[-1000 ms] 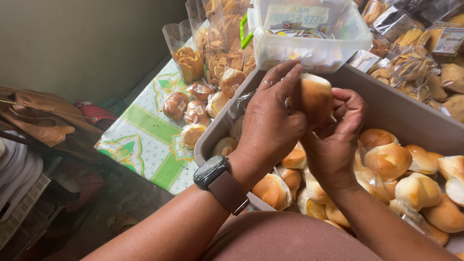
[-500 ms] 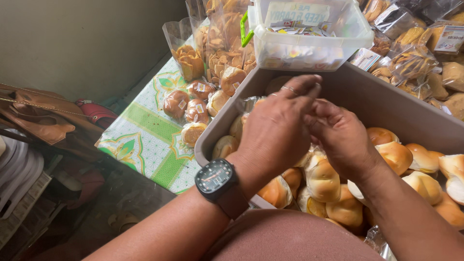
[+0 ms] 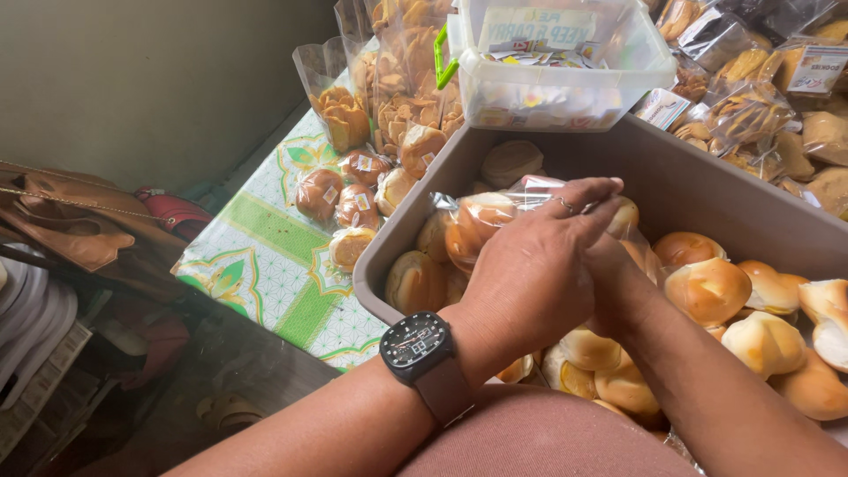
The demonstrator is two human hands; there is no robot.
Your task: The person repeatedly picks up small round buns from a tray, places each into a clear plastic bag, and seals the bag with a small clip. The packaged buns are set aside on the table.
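My left hand (image 3: pixel 539 265), with a black watch (image 3: pixel 417 346) on its wrist, is closed over a clear plastic bag of buns (image 3: pixel 481 219) above the grey tub (image 3: pixel 707 190). My right hand (image 3: pixel 621 276) comes in from below and right, pressed to the same bag. Its fingers are mostly covered by my left hand. The tub holds several loose golden buns (image 3: pixel 711 290).
A clear lidded plastic box (image 3: pixel 565 93) rests on the tub's far rim. Bagged buns and crisps (image 3: pixel 353 190) lie on a green patterned tablecloth (image 3: pixel 265 256) to the left. More packed snacks (image 3: pixel 751 106) are at the back right. A brown bag (image 3: pixel 79 234) sits at the far left.
A second ago both hands held one bun up above the tub. They have since dropped lower, and now they hold a clear bag with buns inside.
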